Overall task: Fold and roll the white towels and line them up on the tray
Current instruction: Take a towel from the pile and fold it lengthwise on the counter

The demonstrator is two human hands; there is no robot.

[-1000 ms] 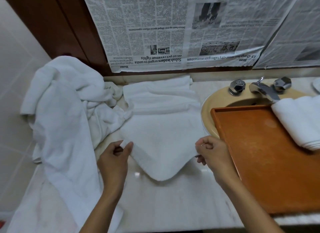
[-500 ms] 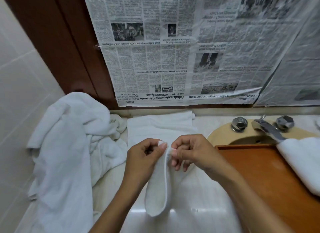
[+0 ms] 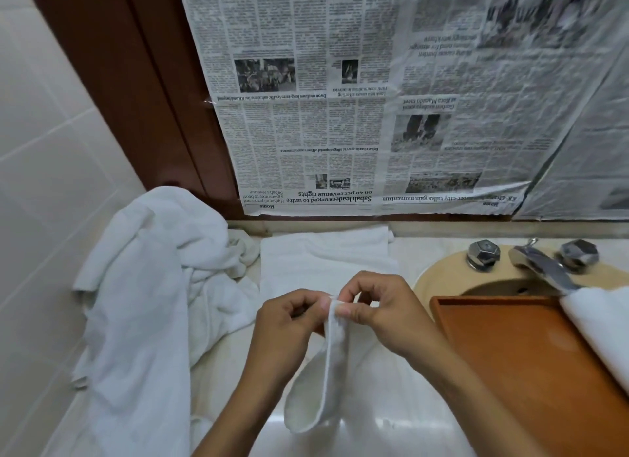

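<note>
A small white towel hangs folded lengthwise above the counter, its two top corners brought together. My left hand and my right hand both pinch those corners side by side at the middle of the view. Behind them another white towel lies flat on the counter. The brown wooden tray sits at the right over the sink, with a rolled white towel on its far right side.
A heap of crumpled white towels covers the counter's left part beside the tiled wall. A chrome tap with two knobs stands behind the yellow basin. Newspaper sheets cover the wall behind.
My hands lifted the towel's two near corners off the counter and brought them together, so the towel now hangs doubled. The view tilted upward; little moved in the last half second.
</note>
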